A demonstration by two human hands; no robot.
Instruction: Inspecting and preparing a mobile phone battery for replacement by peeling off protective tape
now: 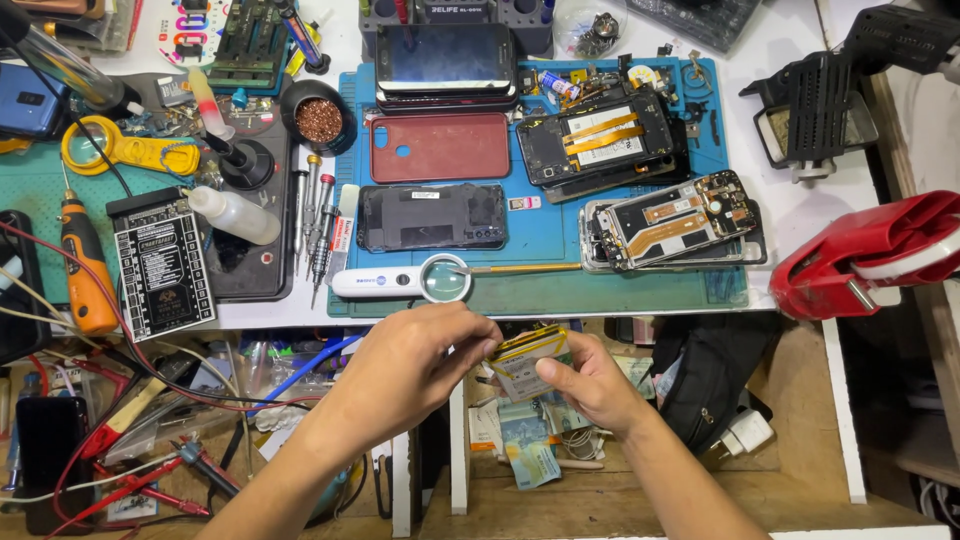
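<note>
Both my hands meet just below the front edge of the blue work mat (545,290), over an open drawer. My left hand (410,365) pinches the top left of a small flat yellow-edged phone battery (530,355). My right hand (590,385) grips the same battery from below and the right. On the mat lie a red phone back cover (440,148), a dark phone back cover (432,217), two opened phones (600,140) (680,222), and a white magnifier (400,282) with tweezers (525,268) beside it.
A dark phone (445,60) lies at the mat's back. Screwdrivers (318,225), a squeeze bottle (235,215), a black board (163,272) and an orange tool (85,270) crowd the left. A red clamp (870,255) sits right. Cables (150,420) and banknotes (525,445) lie below.
</note>
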